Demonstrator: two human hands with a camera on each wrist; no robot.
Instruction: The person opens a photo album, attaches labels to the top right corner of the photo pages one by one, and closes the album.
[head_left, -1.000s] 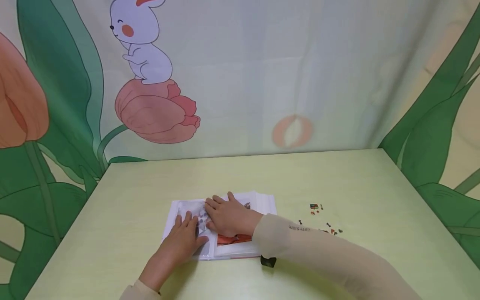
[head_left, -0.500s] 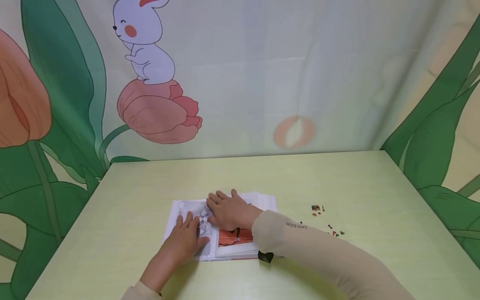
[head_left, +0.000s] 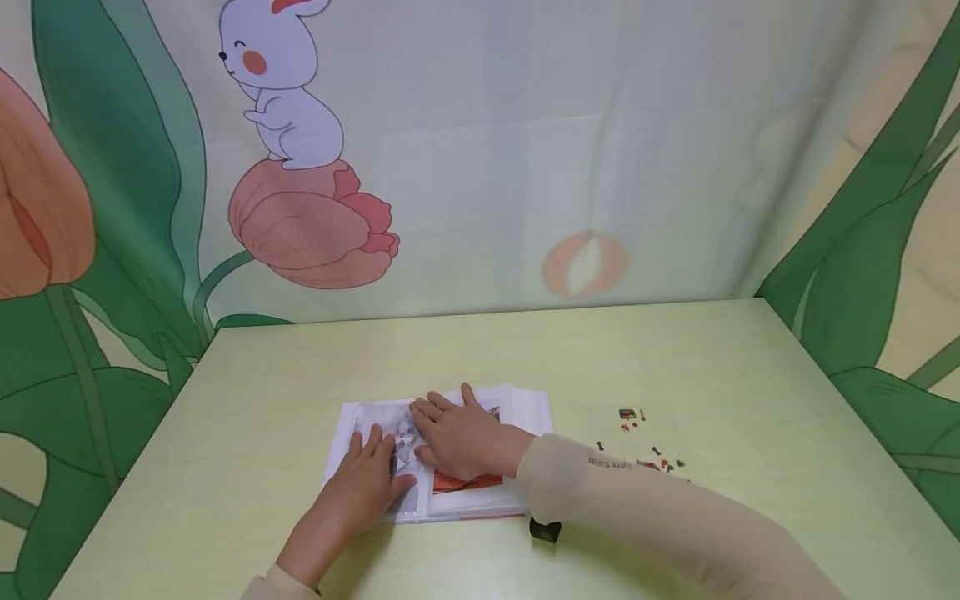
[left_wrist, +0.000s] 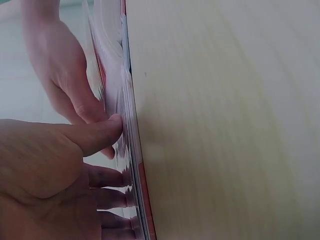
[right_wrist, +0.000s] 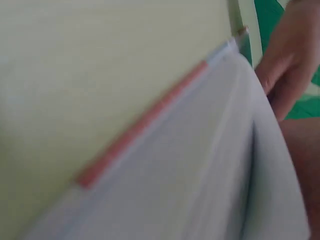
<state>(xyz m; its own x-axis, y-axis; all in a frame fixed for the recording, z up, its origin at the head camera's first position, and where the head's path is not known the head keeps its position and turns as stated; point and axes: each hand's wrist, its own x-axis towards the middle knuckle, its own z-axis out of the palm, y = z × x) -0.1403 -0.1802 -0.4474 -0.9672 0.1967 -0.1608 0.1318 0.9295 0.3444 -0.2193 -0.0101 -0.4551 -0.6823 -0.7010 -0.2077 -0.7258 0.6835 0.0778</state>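
An open book with clear plastic sleeves, like a photo album (head_left: pixel 480 504), lies on the table. My left hand (head_left: pixel 362 477) rests on its left page with fingers spread and thumb out to the side. The right hand (head_left: pixel 461 437) lies flat across the middle fold and the right page, its fingertips near the left page's inner edge. Part of a red-orange picture (head_left: pixel 465 482) shows below the right palm. In the left wrist view, the left thumb (left_wrist: pixel 102 135) lies over the stacked page edges (left_wrist: pixel 132 120). The right wrist view, blurred, shows white page edges (right_wrist: pixel 150 200) bulging upward.
Several tiny coloured pieces (head_left: pixel 627 414) lie scattered on the table (head_left: pixel 675 358) to the right of the album. A small black object (head_left: pixel 545 530) shows under the right sleeve. Behind the table hangs a curtain (head_left: pixel 480 167) printed with a rabbit and tulips.
Within the last half second, my right hand and forearm have shifted slightly down and right, covering more of the red-orange picture. The left hand stays on the left page.
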